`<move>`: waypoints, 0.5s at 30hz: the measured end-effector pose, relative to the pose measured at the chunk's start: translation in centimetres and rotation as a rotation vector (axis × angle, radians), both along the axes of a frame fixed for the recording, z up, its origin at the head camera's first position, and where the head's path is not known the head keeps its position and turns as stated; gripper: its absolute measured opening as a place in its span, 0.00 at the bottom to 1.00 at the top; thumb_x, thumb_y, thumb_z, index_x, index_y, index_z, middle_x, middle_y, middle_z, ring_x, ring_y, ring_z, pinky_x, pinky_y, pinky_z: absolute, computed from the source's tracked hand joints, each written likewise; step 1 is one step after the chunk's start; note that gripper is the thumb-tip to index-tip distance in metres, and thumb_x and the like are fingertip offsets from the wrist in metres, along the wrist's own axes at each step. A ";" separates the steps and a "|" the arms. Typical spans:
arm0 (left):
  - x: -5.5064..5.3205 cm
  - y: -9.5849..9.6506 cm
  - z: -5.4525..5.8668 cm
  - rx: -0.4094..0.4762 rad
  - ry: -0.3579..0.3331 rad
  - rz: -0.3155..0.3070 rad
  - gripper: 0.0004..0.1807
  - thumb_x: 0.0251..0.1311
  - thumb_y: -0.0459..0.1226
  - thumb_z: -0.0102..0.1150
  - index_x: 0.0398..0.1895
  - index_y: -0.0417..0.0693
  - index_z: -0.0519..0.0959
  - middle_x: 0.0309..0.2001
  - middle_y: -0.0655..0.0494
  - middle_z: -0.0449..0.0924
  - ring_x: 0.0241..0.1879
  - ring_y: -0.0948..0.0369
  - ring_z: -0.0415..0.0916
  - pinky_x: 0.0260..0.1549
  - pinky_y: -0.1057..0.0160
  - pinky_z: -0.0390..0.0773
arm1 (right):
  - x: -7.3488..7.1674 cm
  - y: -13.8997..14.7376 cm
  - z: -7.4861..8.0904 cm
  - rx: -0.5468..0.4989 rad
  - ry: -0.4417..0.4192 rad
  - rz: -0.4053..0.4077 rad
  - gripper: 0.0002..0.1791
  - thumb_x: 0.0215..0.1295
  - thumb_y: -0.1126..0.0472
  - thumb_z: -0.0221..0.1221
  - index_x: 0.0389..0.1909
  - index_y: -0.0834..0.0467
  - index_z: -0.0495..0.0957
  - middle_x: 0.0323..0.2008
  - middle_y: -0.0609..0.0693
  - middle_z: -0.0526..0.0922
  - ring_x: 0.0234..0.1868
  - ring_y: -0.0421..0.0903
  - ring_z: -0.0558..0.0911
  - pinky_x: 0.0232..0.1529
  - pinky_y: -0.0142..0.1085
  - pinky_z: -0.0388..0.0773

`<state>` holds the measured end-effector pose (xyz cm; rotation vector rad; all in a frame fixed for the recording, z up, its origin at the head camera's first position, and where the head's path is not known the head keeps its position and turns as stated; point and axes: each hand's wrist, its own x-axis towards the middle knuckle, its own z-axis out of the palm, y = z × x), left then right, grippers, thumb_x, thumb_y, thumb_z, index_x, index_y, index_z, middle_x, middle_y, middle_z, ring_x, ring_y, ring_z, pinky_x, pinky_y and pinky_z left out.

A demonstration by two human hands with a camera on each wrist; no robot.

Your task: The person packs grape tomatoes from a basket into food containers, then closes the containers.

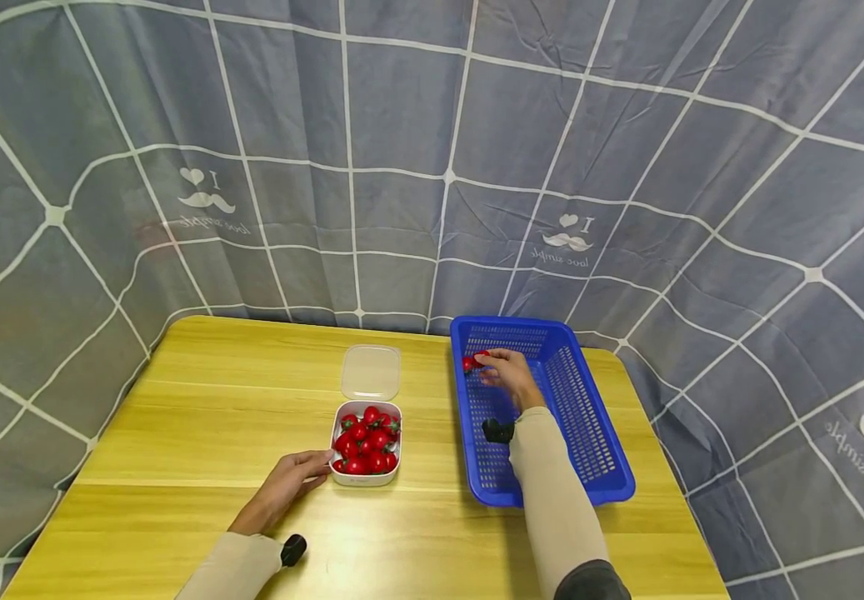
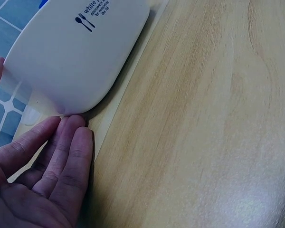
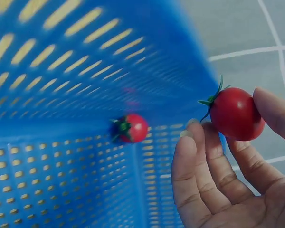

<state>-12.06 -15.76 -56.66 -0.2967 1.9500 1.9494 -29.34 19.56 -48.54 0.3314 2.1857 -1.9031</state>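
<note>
In the head view my right hand (image 1: 508,375) is over the far left part of a blue plastic basket (image 1: 581,417). It pinches a red cherry tomato (image 3: 237,114) with green sepals between thumb and fingers. Below it, in the basket's corner, lies another cherry tomato (image 3: 135,128). My left hand (image 1: 292,483) rests on the table, its fairly straight fingertips touching the left side of a white square food box (image 2: 76,57). Several cherry tomatoes (image 1: 367,442) fill that box.
A translucent lid (image 1: 371,372) lies flat just behind the box. Everything stands on a yellow wood-grain table (image 1: 252,367). A grey curtain (image 1: 402,208) with white grid lines hangs along the table's back and sides.
</note>
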 end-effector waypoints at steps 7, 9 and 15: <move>0.1 -0.1 -0.1 -0.005 0.003 0.003 0.33 0.69 0.47 0.53 0.61 0.22 0.66 0.62 0.34 0.67 0.59 0.47 0.70 0.61 0.52 0.72 | 1.1 -1.1 1.4 -0.043 0.101 0.021 0.16 0.63 0.70 0.61 0.49 0.76 0.74 0.37 0.63 0.84 0.28 0.43 0.84 0.34 0.34 0.85; 0.1 -0.1 -0.1 -0.003 0.004 0.001 0.33 0.69 0.47 0.53 0.61 0.22 0.66 0.62 0.34 0.67 0.59 0.47 0.70 0.61 0.52 0.72 | 1.5 -1.5 1.8 -0.075 0.129 0.046 0.16 0.63 0.71 0.60 0.48 0.78 0.73 0.34 0.60 0.85 0.27 0.42 0.84 0.36 0.35 0.86; 0.1 -0.1 -0.2 0.019 0.014 0.003 0.32 0.69 0.45 0.54 0.61 0.22 0.66 0.62 0.32 0.67 0.58 0.48 0.71 0.59 0.56 0.74 | 2.6 -3.0 2.7 -0.126 0.199 0.118 0.12 0.60 0.73 0.61 0.43 0.76 0.74 0.32 0.58 0.84 0.29 0.46 0.85 0.42 0.43 0.85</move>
